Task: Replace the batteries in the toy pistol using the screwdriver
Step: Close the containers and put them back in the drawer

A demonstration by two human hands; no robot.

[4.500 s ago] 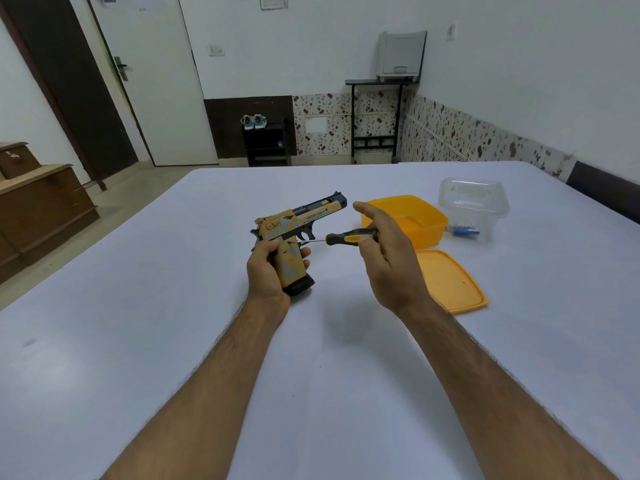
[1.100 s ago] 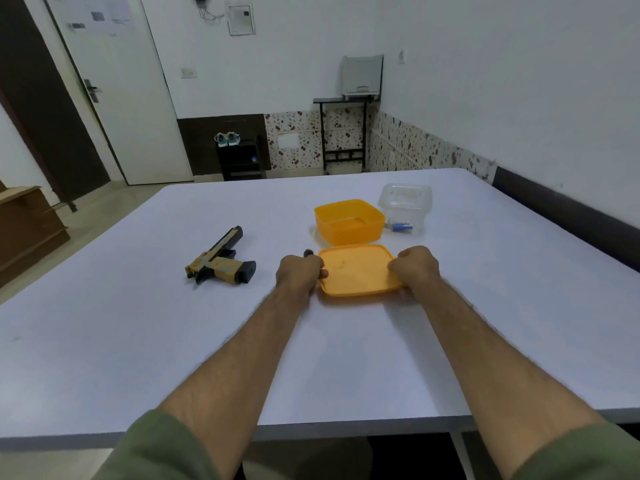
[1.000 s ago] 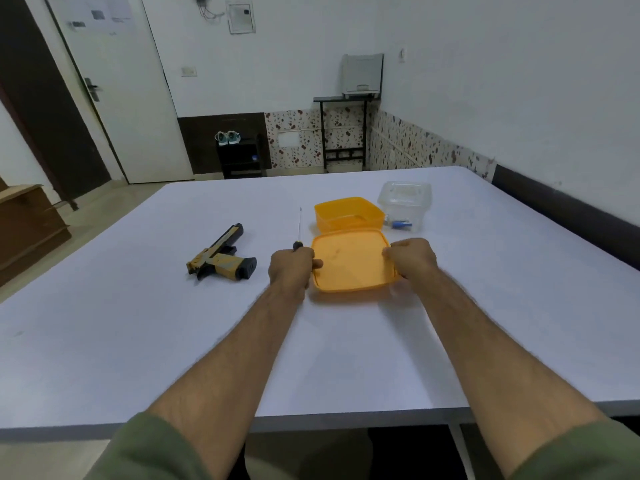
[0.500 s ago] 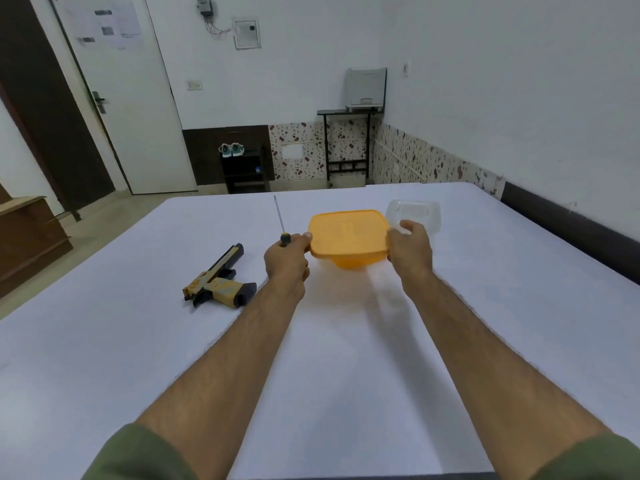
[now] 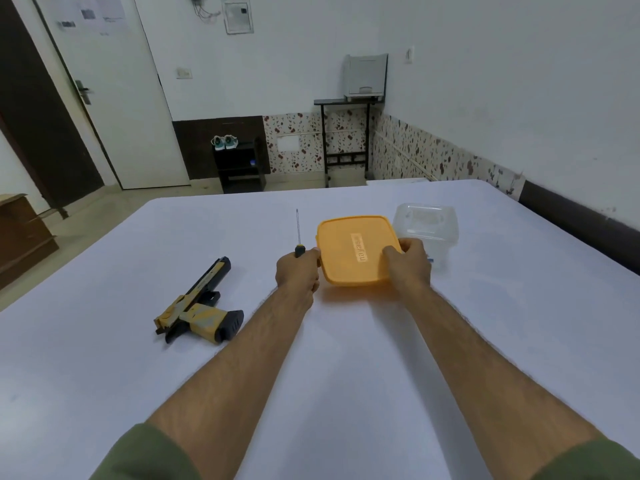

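**A:** What is the biggest thing you see?

**B:** I see a big white table (image 5: 346, 393). It fills most of my view. Both arms reach out over it, and each one has a green sleeve (image 5: 145, 455) at the near edge.

**A:** What comes next in size?

**B:** An orange box (image 5: 356, 251) with its lid on, out in the middle of the table. There is a word on the lid, but I cannot read it well. Just past it on the right stands a clear tub (image 5: 427, 225). Something small and blue shows by the tub's near side, next to my right hand. I cannot tell what it is.

**A:** Where is the pistol?

**B:** The pistol (image 5: 197, 306) lies flat on the table, to the left of my left arm. No hand touches it. Its barrel points far away and its dark grip end points right, toward my arm.

**A:** What are the hands doing?

**B:** My right hand (image 5: 410, 263) grips the right side of the box, with the thumb on top of the lid. My left hand (image 5: 298, 271) is curled round the handle of the screwdriver (image 5: 298, 233). That hand also sits right against the left edge of the box.

**A:** How does the screwdriver stand?

**B:** Its thin metal rod sticks out of my left fist and points to the far side. Only the dark top of the handle shows. The rest is hidden in my fingers.
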